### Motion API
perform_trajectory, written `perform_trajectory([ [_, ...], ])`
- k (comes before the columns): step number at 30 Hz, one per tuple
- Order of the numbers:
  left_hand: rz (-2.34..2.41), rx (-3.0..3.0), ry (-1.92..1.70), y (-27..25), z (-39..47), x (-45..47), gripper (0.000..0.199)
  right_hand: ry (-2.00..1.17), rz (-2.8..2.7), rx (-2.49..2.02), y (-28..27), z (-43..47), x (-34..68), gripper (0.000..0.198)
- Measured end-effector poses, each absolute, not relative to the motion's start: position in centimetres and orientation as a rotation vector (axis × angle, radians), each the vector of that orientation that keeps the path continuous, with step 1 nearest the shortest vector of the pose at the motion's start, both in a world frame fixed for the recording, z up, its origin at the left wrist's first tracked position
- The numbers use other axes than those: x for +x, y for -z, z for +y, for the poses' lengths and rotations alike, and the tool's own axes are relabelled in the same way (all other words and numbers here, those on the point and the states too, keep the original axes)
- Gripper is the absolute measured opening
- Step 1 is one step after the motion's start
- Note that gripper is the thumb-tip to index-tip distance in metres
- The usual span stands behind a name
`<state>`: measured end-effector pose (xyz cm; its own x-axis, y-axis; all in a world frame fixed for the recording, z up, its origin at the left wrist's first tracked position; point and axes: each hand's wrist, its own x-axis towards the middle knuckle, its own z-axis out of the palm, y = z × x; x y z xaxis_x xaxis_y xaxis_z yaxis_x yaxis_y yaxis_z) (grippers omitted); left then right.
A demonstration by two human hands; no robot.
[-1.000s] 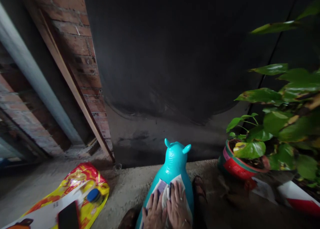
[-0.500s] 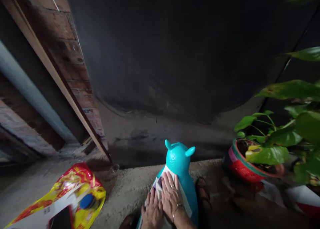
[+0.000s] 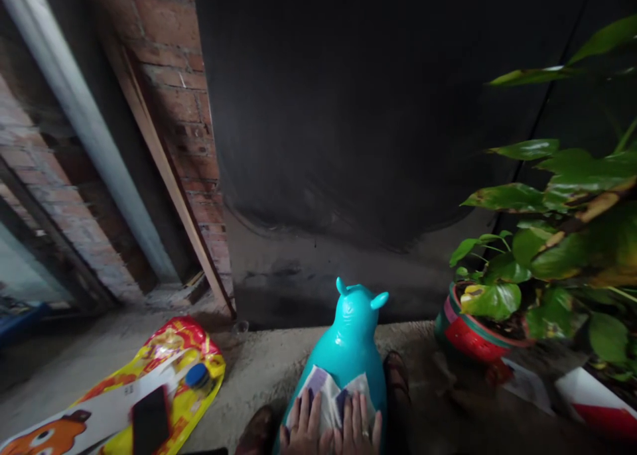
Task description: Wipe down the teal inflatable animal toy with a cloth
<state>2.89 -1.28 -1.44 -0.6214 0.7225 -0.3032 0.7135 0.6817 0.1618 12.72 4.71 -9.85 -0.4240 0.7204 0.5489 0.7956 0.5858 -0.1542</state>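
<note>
A glossy turquoise toy animal [image 3: 343, 359] with small ears stands upright in front of me at the bottom centre. A white cloth [image 3: 322, 390] with purple patches lies spread over its back. My left hand [image 3: 303, 432] presses flat on the left part of the cloth, fingers stretched out. Beside it my right hand [image 3: 354, 430] lies flat on the right part, wearing a ring, its fingers slightly spread. The wrists are cut off by the lower edge of the view.
On the concrete floor to the left is a yellow and red bag [image 3: 186, 339] with a phone [image 3: 150, 420] and a blue-capped bottle [image 3: 197, 375]. A potted plant [image 3: 478, 339] stands to the right. Ahead rises a dark panel [image 3: 348, 143]. My shoes flank the toy.
Both hands and the cloth have slid back toward me, down from the toy's neck, which is now bare. The view has turned slightly left.
</note>
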Motion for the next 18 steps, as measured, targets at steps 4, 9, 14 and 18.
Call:
perform_trajectory([
  [4,2.543,1.091,-0.019,0.6,-1.7,2.8,0.061,0.105,-2.340,-1.158,10.0,4.6,12.6,0.041],
  [9,2.459,1.058,-0.038,-0.6,-0.8,1.1,0.057,0.042,-2.486,-0.983,9.4,7.2,10.8,0.045],
  [14,2.397,0.911,-0.117,-0.1,1.6,-1.2,0.055,-0.282,-2.728,-0.842,4.0,10.3,7.6,0.049],
  [18,2.350,0.927,-0.180,2.4,3.4,-3.6,0.057,-0.417,-2.859,-0.745,1.1,12.6,4.3,0.053],
])
